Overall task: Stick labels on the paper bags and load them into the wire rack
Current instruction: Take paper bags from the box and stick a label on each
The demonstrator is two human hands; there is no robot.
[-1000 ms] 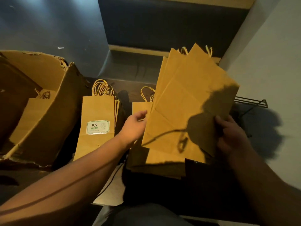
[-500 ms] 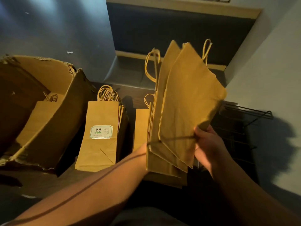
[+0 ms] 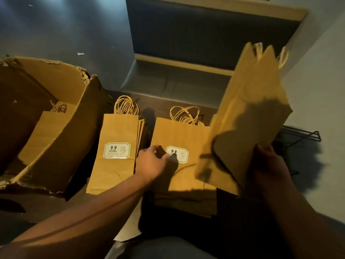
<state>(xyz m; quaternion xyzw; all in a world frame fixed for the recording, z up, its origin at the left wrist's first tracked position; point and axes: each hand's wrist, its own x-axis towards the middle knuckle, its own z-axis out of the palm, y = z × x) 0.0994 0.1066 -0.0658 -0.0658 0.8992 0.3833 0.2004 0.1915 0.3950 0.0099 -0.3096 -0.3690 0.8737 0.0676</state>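
My right hand (image 3: 268, 165) grips a bunch of flat brown paper bags (image 3: 248, 116) by their lower edge, held upright at the right, above the black wire rack (image 3: 298, 135). Two stacks of flat bags lie on the dark table: a left stack (image 3: 115, 152) and a middle stack (image 3: 181, 165), each with a white "9.9" label (image 3: 177, 154) on its top bag. My left hand (image 3: 151, 163) reaches over the middle stack, fingers relaxed, fingertips at the label's left edge, holding nothing.
A torn cardboard box (image 3: 56, 128) with more bags inside stands at the left. A white wall (image 3: 321, 90) runs along the right, behind the rack. A dark bench and floor lie beyond the table.
My right hand has carried the bunch of bags to the right, uncovering the middle stack's label. My left hand has let go of the bunch and dropped onto the middle stack.
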